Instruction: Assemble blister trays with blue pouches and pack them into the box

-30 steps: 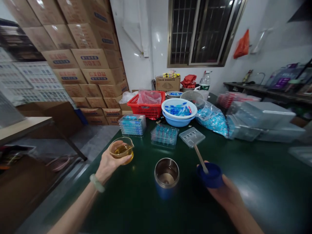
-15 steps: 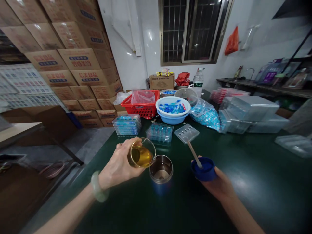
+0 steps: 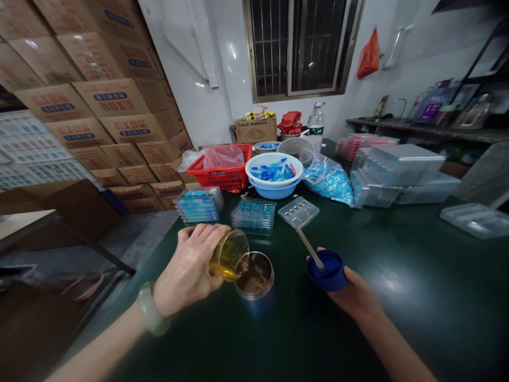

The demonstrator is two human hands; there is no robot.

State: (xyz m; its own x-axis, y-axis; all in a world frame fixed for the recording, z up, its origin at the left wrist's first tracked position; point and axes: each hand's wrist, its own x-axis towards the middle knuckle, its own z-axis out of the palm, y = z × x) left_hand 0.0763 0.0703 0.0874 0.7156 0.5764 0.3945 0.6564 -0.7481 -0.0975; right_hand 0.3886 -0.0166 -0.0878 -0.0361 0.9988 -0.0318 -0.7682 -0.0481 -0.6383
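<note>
My left hand [image 3: 194, 265], with a pale bangle [image 3: 151, 310] on the wrist, is closed around a clear glass cup [image 3: 234, 249] of amber liquid. The cup tilts right, its lip over the open mouth of a blue steel-rimmed thermos [image 3: 256, 297], and liquid runs into it. The thermos stands upright on the dark green table [image 3: 302, 339]. To its right, my right hand [image 3: 353, 297] holds a blue lid [image 3: 328, 273] from below and the side, hollow side up. A pale, flat strap or stick [image 3: 309, 247] slants up and left from the lid.
Behind the cup are stacked clear packs [image 3: 200, 204], a filled tray [image 3: 253, 215] and an empty clear tray [image 3: 299, 212]. Farther back stand a red basket [image 3: 218, 175], a blue basin [image 3: 274, 190] and a bag of blue pieces [image 3: 328, 183]. Clear boxes [image 3: 401, 164] are piled at right.
My left hand has tipped the glass cup further over the thermos, and liquid now flows from its lip. The right hand still holds the lid. The whole view has shifted slightly.
</note>
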